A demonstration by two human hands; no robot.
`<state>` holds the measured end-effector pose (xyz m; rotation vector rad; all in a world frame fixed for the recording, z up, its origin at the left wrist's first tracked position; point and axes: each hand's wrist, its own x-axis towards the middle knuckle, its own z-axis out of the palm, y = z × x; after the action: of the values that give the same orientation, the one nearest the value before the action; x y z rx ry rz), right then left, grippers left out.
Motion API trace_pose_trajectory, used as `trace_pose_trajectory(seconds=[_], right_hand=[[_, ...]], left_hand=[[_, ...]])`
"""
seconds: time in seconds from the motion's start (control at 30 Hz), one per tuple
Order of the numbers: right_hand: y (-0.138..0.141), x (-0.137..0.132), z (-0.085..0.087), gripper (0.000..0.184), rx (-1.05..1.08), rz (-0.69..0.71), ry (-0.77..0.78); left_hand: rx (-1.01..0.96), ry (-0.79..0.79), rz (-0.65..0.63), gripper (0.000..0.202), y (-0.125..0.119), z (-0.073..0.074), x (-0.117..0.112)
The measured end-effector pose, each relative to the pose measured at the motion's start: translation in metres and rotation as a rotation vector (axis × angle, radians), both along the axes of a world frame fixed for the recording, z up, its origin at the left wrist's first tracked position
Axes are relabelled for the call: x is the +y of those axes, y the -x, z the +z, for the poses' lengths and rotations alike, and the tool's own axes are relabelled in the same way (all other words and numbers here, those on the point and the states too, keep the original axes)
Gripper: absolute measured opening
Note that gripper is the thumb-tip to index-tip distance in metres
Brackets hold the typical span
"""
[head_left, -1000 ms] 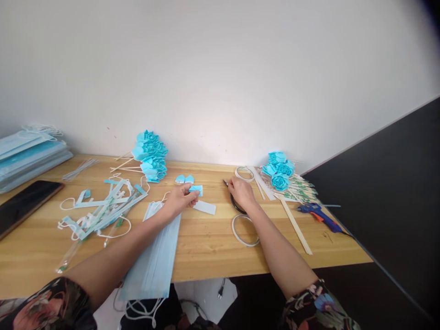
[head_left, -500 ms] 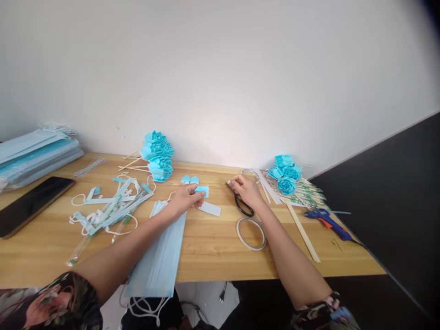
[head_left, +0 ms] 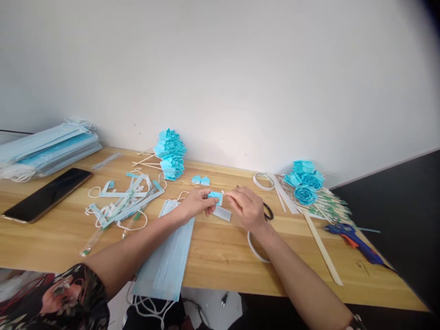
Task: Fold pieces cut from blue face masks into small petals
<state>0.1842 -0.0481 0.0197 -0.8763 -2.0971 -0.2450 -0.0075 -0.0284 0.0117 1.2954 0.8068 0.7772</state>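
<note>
My left hand [head_left: 201, 202] pinches a small light-blue piece of mask fabric [head_left: 216, 197] between thumb and fingers. Close beside it, my right hand [head_left: 245, 207] has its fingertips together on a small whitish bit [head_left: 223, 193] at the fabric's right edge; its exact kind is too small to make out. Under the held piece lies a pale rectangular strip [head_left: 222, 213]. Two blue petal-shaped pieces [head_left: 200, 180] rest just behind. Black-handled scissors [head_left: 268, 211] lie partly hidden by my right hand. A flat blue face mask [head_left: 165, 256] sits below my left forearm.
Tape rolls [head_left: 263, 181] lie to the right, one partly under my right arm. Blue fabric flowers stand left [head_left: 172, 153] and right [head_left: 305, 181]. A glue gun [head_left: 357, 243], wooden stick [head_left: 323, 247], phone [head_left: 48, 195], mask stack [head_left: 58, 149] and cut-off mask straps [head_left: 123, 201] surround the work.
My right hand has left the black scissors, which lie on the table, and moved to the edge of the blue piece. The view has shifted left.
</note>
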Motion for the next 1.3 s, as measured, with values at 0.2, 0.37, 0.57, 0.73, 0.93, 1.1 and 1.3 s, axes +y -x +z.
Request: trace_pose_trajectory(seconds=[0.2, 0.37, 0.57, 0.73, 0.93, 1.1, 1.3], right_hand=[[-0.001, -0.003, -0.004, 0.025, -0.051, 0.049, -0.019], [-0.003, -0.001, -0.006, 0.027, -0.079, 0.075, -0.028], [-0.001, 0.0, -0.01, 0.027, -0.095, 0.106, -0.015], [0.0, 0.0, -0.011, 0.028, -0.097, 0.082, -0.022], [0.0, 0.001, -0.012, 0.026, -0.115, 0.08, 0.002], [0.002, 0.0, -0.011, 0.024, -0.11, 0.08, 0.014], [0.002, 0.001, -0.013, 0.024, -0.086, 0.084, 0.047]], left_hand=[[0.005, 0.029, -0.004, 0.028, 0.0, -0.001, 0.0], [0.029, 0.023, 0.01, 0.032, 0.0, 0.005, -0.002], [0.026, 0.017, 0.025, 0.03, 0.0, 0.008, -0.004], [0.029, 0.013, 0.025, 0.031, 0.001, 0.009, -0.004], [0.029, 0.004, 0.025, 0.03, 0.001, 0.008, -0.004], [0.022, -0.002, 0.013, 0.03, 0.001, 0.007, -0.003], [-0.023, -0.001, -0.008, 0.034, 0.003, 0.004, -0.002]])
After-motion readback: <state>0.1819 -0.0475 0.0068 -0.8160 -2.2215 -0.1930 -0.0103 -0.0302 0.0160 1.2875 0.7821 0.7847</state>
